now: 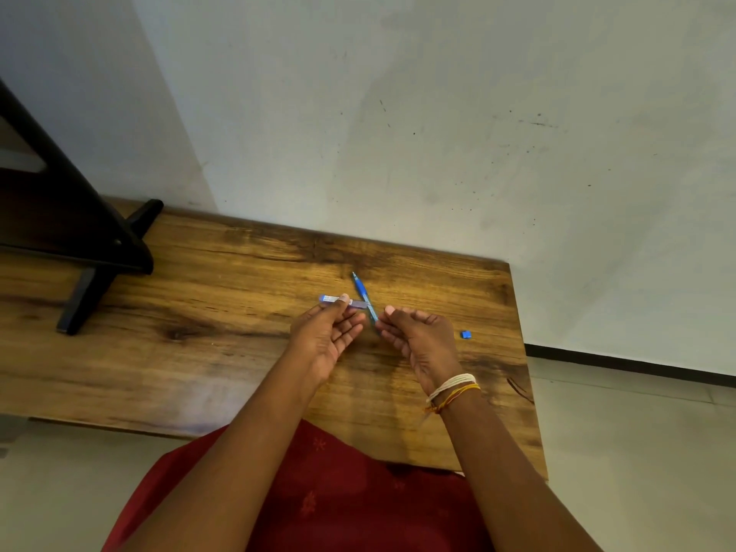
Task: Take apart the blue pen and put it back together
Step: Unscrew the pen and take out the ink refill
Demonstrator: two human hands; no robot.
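The blue pen is in separate pieces above the wooden table [199,312]. My left hand [326,332] pinches the translucent bluish barrel [336,300], which lies roughly level and points left. My right hand [418,336] holds the pen's front part [363,293], a blue grip section with the refill and tip pointing up and away. The two pieces cross just between my hands. A small blue cap piece [466,334] lies on the table to the right of my right hand.
A black stand with splayed feet [99,249] occupies the table's far left. The table's right edge [521,352] is close to the blue piece. A pale wall rises behind the table. Thread bracelets [454,388] circle my right wrist.
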